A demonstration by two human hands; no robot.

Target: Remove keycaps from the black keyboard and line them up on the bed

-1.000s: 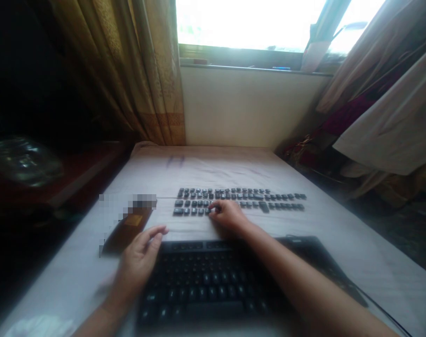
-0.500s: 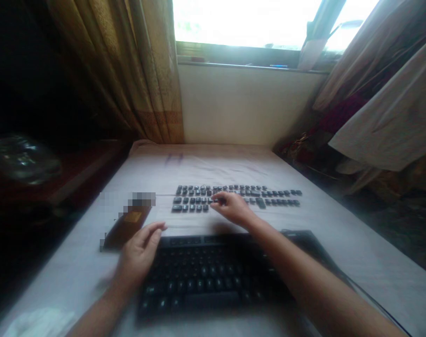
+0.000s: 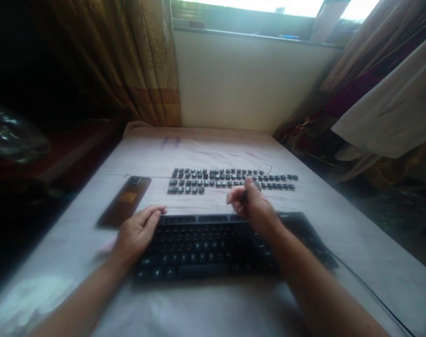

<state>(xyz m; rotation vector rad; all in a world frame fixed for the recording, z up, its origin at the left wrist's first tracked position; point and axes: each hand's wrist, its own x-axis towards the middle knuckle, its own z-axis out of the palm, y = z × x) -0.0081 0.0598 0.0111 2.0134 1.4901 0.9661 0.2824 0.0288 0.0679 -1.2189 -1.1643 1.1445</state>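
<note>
Markings on keyboard (image 3: pixel 202 270) (pale, blurred) unreadable; loose keycaps (image 3: pixel 188 190) likewise

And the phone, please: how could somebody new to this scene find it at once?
On the white cloth, look left of the rows of loose keys. Just beyond the left hand lies the phone, back up. It is brown with an orange patch, while keyboard and keys are black.

A head-worn camera is looking forward and down, close above a white, cloth-covered surface (image 3: pixel 213 150), probably a table.
</note>
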